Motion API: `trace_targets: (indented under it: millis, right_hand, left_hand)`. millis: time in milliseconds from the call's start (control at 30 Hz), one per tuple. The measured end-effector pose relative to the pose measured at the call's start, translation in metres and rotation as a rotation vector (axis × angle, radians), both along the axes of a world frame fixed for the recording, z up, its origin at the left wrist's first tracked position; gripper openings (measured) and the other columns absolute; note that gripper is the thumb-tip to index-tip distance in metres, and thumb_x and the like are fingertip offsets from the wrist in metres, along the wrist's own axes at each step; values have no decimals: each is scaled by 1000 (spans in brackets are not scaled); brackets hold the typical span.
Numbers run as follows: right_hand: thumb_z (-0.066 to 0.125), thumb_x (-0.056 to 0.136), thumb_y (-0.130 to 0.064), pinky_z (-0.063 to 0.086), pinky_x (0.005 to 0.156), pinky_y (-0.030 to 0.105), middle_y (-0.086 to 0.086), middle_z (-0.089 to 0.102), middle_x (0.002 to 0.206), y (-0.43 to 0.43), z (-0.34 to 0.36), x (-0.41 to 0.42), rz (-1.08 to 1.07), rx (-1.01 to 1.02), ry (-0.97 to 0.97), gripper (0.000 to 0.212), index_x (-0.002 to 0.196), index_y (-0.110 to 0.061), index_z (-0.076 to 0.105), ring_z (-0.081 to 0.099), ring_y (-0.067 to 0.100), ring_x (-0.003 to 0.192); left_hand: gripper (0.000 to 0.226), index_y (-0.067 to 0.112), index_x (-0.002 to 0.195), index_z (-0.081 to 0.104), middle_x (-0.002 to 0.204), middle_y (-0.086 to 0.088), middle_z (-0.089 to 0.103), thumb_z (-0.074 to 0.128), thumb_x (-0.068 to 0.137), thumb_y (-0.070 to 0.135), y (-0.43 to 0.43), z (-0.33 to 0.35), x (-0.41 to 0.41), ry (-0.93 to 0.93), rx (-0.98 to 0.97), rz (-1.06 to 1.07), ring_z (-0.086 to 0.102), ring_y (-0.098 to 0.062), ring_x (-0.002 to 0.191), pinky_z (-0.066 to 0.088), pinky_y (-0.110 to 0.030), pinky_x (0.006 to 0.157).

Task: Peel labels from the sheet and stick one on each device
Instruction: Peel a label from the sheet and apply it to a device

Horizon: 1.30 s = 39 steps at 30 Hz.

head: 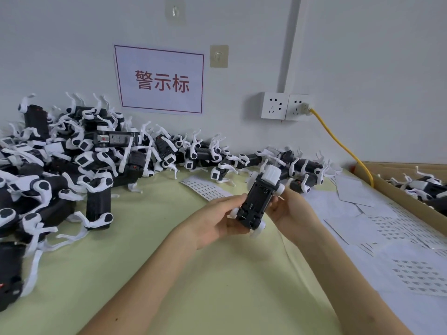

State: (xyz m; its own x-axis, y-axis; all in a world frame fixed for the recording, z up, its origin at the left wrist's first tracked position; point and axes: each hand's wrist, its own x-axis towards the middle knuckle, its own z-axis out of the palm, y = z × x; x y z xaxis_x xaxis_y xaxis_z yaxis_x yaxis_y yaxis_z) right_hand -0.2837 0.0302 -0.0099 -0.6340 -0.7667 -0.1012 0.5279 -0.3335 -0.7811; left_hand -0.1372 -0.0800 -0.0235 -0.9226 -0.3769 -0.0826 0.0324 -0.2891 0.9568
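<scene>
I hold one black-and-white device [260, 198] above the green table, its black underside facing me and its white head pointing away. My left hand [217, 222] grips its left side, fingers curled around the body. My right hand [289, 207] grips its right side from behind. A label sheet [205, 188] with rows of small labels lies on the table just beyond my hands. More label sheets [396, 228] are spread on the right.
A big heap of similar devices [72, 160] fills the left and back of the green table [169, 250]. A cardboard box [396, 189] with devices stands at the far right. A yellow cable [343, 146] runs from the wall socket [285, 106] to the box.
</scene>
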Motion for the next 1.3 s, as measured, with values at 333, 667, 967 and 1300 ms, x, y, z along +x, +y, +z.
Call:
trace_targets:
  millis: [333, 667, 967, 1300]
  right_hand:
    - [56, 101, -27, 52, 81, 35, -5, 76, 107, -1, -5, 13, 12, 188, 469, 19, 110, -22, 72, 76, 20, 92]
    - [80, 75, -34, 58, 88, 32, 4, 73, 107, 1, -6, 23, -74, 99, 663, 47, 116, -17, 66, 71, 18, 102]
    - [81, 77, -45, 56, 95, 56, 13, 68, 111, 0, -4, 19, -381, 25, 658, 49, 112, -20, 58, 75, 26, 97]
    - [70, 85, -56, 54, 88, 31, -19, 67, 106, 2, -3, 17, -378, 72, 882, 42, 121, -37, 62, 67, 4, 100]
  left_hand:
    - [37, -1, 116, 72, 99, -18, 75, 71, 95, 29, -2, -2, -3, 6, 19, 387, 73, -30, 81, 58, -30, 61]
    - [11, 18, 98, 80, 84, -13, 63, 79, 88, 22, 4, 3, -1, 42, -193, 384, 75, -24, 73, 61, -31, 63]
    - [15, 23, 94, 81, 84, -7, 60, 67, 99, 26, 17, 5, -6, 9, -329, 238, 62, -15, 60, 57, -29, 58]
    - [44, 0, 129, 64, 115, -11, 71, 65, 93, 26, 16, 7, 0, -2, -176, -63, 67, -22, 85, 56, -30, 76]
